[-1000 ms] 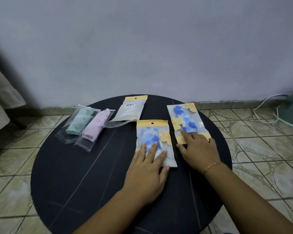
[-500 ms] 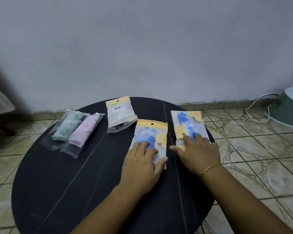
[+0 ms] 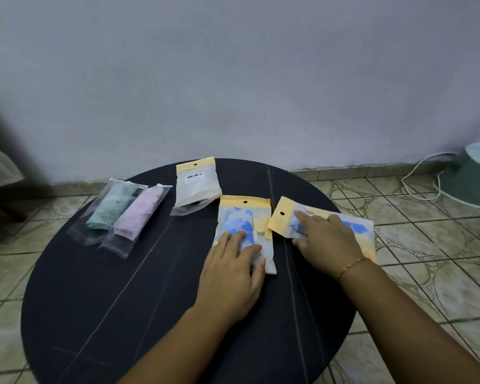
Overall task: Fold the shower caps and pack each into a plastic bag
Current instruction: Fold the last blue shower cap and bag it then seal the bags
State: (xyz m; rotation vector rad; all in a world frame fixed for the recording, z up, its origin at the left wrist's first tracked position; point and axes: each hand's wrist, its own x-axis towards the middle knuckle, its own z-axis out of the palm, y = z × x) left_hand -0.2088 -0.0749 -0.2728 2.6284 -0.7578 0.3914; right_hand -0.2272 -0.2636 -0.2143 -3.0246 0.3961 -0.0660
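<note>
Round black table is seen on a tiled floor, against a grey wall.

Far left of the table: two clear plastic bags are laid side by side, touching. A green rolled shower cap is held in the left one, a pink rolled shower cap in the right one.

Far centre: a frosted bag with a yellow header and barcode label is laid flat; its contents cannot be made out.

Centre: a bag with a blue-and-yellow floral shower cap is laid flat, header to the far side. The left hand is rested on its near half, fingers straight and spread, pressing flat.

Right: a second blue-and-yellow floral bag is turned sideways near the table's right edge, header towards the left, just beside the centre bag. It is held by the right hand, index finger extended along the top, thumb tucked at its near edge. A gold bracelet is worn on that wrist.

Far right, on the floor: a pale green appliance base with a white cable.
</note>
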